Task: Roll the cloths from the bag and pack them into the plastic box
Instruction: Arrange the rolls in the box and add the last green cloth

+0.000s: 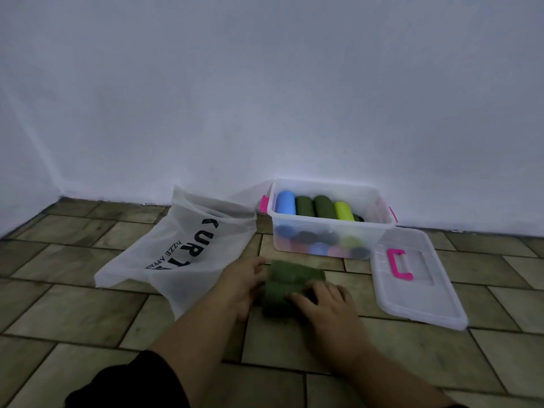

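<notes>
Fingers first: your left hand (241,287) sits at the left end of the dark green cloth (291,279) with its fingers fairly straight against it. Your right hand (323,304) lies on top with its fingers spread over the roll, pressing rather than gripping as far as the blur lets me tell. That cloth is on the floor right in front of you, half rolled I'd say, with a flat bit showing on the far side. Just beyond it is the clear plastic box with pink latches (329,224). It looks nearly full: a top row of a light blue roll (286,203), two dark green ones and a lime green roll (343,211), plus more colours showing through the front wall. The white translucent bag with black lettering (182,248) lies pretty flat on your left, so my guess is this is one of the last cloths, maybe the last. Left to do: finish this roll, pack it in, and probably put on the clear lid with the pink handle (418,278), lying to the right of the box. Room's basic: brownish-olive tiled floor (88,313), plain white wall (265,98), dim light.
</notes>
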`<state>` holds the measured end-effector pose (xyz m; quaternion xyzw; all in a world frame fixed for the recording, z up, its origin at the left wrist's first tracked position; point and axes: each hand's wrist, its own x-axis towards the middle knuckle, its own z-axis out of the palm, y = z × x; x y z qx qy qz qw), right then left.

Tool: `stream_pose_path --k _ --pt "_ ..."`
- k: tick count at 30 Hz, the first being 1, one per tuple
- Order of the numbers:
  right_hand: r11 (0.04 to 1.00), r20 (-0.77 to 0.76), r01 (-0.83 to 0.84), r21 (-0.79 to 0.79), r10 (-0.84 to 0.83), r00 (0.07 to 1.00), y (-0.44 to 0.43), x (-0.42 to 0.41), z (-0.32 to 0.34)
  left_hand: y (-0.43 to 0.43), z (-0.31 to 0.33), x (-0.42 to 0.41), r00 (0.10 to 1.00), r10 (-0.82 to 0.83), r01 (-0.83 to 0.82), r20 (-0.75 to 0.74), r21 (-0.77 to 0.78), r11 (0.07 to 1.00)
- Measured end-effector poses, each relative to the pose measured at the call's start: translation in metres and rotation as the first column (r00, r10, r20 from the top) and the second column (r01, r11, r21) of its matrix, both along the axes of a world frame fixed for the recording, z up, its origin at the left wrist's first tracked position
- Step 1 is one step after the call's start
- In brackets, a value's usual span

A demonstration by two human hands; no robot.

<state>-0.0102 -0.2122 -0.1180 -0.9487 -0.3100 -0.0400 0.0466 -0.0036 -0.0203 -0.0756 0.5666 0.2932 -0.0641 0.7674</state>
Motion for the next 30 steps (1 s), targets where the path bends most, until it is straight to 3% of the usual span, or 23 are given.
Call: stream_pose_path --k 2,4,5,7,8,10,14,18,22,27,30 --pt "0.998 -0.035 0.049 0.049 -0.047 0.998 -0.003 -0.006 0.0 0.009 -0.004 0.007 0.999 -0.04 0.023 0.035 0.393 0.919" --pt "0.981 -0.071 0.155 0.119 -0.148 0.987 0.0 -0.013 0.005 0.007 -0.003 0.013 0.974 -0.226 0.16 0.019 0.649 0.743" --pt "0.967 -0.1 0.21 0.144 -0.197 0.975 0.006 -0.016 0.007 0.003 -0.003 0.018 0.947 -0.319 0.248 -0.034 0.709 0.66" --pt "0.938 -0.179 0.298 0.174 -0.268 0.947 0.021 -0.019 0.01 -0.009 -0.001 0.031 0.851 -0.463 0.454 -0.249 0.792 0.407" --pt "0.926 -0.227 0.33 0.184 -0.287 0.931 0.029 -0.019 0.011 -0.014 0.0 0.037 0.802 -0.477 0.528 -0.36 0.801 0.283" --pt "0.914 -0.3 0.37 0.166 -0.311 0.902 0.038 -0.016 0.012 -0.022 0.002 0.045 0.771 -0.443 0.568 -0.459 0.809 0.15" --pt "0.918 -0.303 0.383 0.101 -0.338 0.891 0.038 -0.009 0.016 -0.028 -0.003 0.052 0.798 -0.398 0.516 -0.453 0.855 0.061" --pt "0.933 -0.325 0.353 0.075 -0.312 0.893 0.039 -0.008 0.016 -0.025 -0.02 0.06 0.82 -0.361 0.516 -0.443 0.846 0.135" --pt "0.941 -0.316 0.329 0.074 -0.291 0.903 0.034 -0.009 0.015 -0.023 -0.035 0.067 0.808 -0.32 0.525 -0.494 0.851 0.011" --pt "0.935 -0.235 0.336 0.113 -0.304 0.923 0.026 -0.014 0.015 -0.023 -0.045 0.074 0.801 -0.32 0.532 -0.506 0.846 -0.006" --pt "0.943 -0.233 0.327 0.058 -0.305 0.923 0.028 -0.015 0.014 -0.022 -0.048 0.075 0.803 -0.32 0.524 -0.503 0.851 -0.025"
